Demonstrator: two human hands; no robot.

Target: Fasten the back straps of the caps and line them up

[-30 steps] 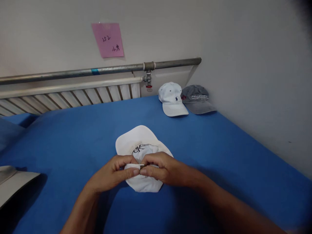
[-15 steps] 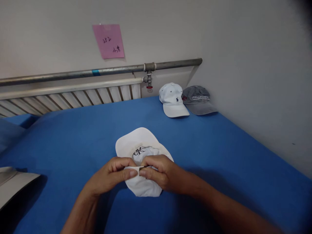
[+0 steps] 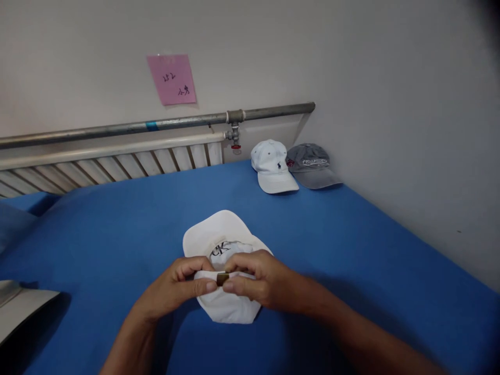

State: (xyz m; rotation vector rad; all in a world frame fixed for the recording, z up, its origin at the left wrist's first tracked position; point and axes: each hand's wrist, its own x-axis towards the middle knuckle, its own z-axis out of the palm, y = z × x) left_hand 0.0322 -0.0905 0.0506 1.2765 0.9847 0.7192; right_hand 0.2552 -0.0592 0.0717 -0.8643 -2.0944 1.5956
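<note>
well, both hands are busy with one white cap. it is in the near middle, over the blue sheet, with its brim pointing away from the person and its hollow showing between the brim and the back strap. the left hand is pinching the strap between thumb and finger, just to one side of a little brown-gold buckle. the right hand is pinching it on the other side, with its thumb right by the buckle. i can't tell if the cap rests on the sheet or is held a bit above it.

the cap looks light. its cloth seems soft and floppy, so it should bend with a small squeeze. the brim looks stiffer. the buckle seems hard, smooth and small, so it may slip under a thumb. nothing looks easy to break. the best hold seems to be the strap, close on both sides of the buckle, with just fingertips.
</note>
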